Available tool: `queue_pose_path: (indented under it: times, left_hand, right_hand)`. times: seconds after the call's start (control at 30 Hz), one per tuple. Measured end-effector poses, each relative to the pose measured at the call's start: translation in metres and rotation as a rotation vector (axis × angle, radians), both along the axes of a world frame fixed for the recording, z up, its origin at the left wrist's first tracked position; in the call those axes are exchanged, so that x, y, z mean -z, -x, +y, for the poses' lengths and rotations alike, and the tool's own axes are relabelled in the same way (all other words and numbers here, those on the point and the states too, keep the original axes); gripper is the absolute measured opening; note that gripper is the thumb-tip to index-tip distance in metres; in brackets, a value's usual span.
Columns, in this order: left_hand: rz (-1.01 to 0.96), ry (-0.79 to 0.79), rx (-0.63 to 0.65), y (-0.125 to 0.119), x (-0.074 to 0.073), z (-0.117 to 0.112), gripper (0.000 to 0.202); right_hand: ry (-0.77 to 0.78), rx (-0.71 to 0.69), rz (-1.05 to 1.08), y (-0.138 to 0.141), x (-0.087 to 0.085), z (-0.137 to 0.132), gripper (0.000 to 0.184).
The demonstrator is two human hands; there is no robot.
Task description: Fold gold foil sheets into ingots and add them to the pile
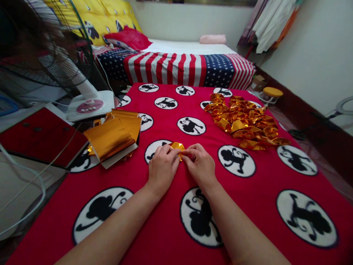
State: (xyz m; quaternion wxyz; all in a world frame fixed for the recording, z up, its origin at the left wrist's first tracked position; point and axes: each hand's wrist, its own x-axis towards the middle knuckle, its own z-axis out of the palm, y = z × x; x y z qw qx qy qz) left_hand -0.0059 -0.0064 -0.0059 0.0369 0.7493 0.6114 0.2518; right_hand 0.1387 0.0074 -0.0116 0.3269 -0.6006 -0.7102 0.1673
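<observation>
Between my two hands is a small piece of gold foil paper [177, 146], partly hidden by the fingers. My left hand [163, 165] is closed on its left side, with thumb and fingers pressed together. Pinching the right side of the same piece is my right hand [201, 163]. Both hands rest low over the red cloth [165, 232] printed with black monkeys in white circles. A stack of flat gold foil sheets [110, 137] lies to the left. To the right is a heap of crumpled or folded gold foil pieces [242, 121].
At the left edge stand a white fan [92, 103], a dark red panel [41, 132] and loose white cables [41, 187]. Behind the cloth is a bed with a stars-and-stripes cover [171, 70]. A yellow-topped stool [273, 92] stands at the right.
</observation>
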Motion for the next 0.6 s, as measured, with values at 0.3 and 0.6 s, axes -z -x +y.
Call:
queue_pose_path:
  times: [0.3,0.6]
  left_hand:
    - [-0.025,-0.006,0.014,0.0025,0.0024,0.0015,0.018]
    - [-0.02,0.006,0.018,0.0028,-0.0004,0.0016,0.019]
  right_hand:
    - [0.01,0.003,0.004,-0.0007,0.0003,0.0001,0.011]
    - [0.088,-0.047,0.035,-0.0065,-0.0016,0.0027,0.027]
